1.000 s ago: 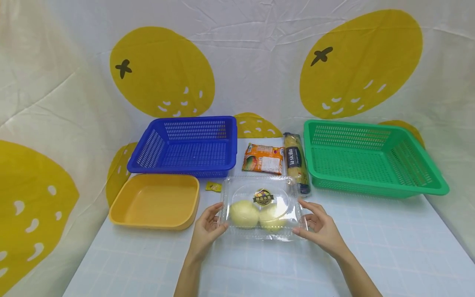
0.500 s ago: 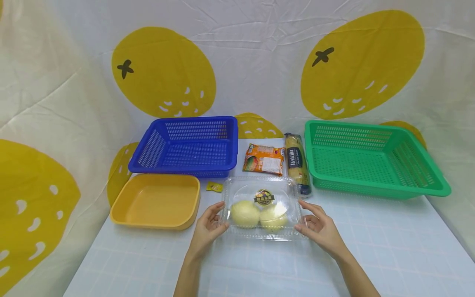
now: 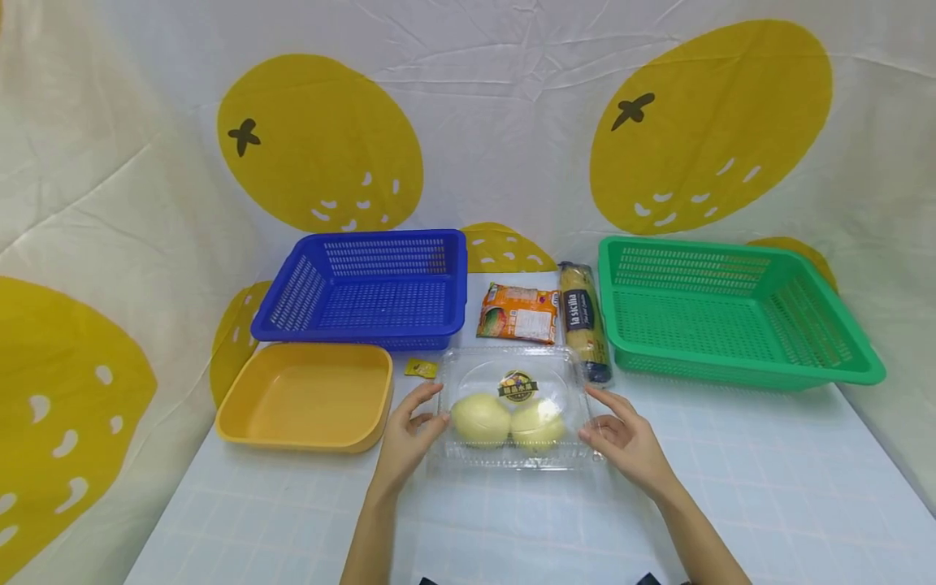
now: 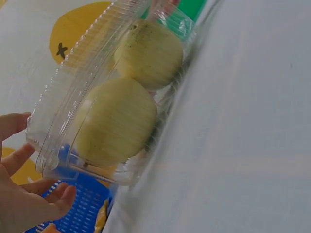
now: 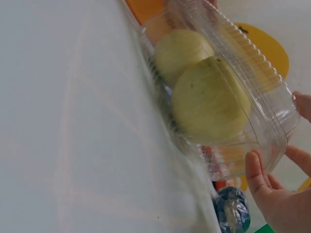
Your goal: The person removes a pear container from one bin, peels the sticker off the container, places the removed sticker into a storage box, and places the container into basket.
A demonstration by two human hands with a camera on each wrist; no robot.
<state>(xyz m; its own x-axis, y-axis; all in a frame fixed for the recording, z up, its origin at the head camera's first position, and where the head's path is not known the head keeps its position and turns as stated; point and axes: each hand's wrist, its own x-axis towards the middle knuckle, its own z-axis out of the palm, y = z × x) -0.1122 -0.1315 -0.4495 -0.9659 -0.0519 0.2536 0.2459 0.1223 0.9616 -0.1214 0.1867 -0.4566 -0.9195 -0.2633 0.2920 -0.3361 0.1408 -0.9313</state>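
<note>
A clear plastic clamshell fruit box (image 3: 475, 370) with a black-and-gold lid sticker (image 3: 517, 386) sits low at the table's near middle. Two round pale yellow-green fruits (image 4: 116, 121) lie side by side inside it. My left hand (image 3: 405, 435) grips its left end, the index finger at the lid's edge and the thumb by the near corner. At the right end my right hand (image 3: 630, 443) holds it likewise. In the right wrist view, the thumb (image 5: 256, 170) overlaps the box's side, and a fingertip meets the lid rim.
Behind stand a blue basket (image 3: 274, 329) and a green basket (image 3: 621, 353), with a yellow tub (image 3: 307, 443) at left. Between them lie an orange packet (image 3: 519, 313), a bag of pasta (image 3: 581, 317) and a small yellow sachet (image 3: 421, 368). A patterned cloth hangs behind.
The box's near edge has shifted slightly away from me. Both hands stay at its ends, their index fingers a little straighter and higher. Dark shapes now show at the bottom edge.
</note>
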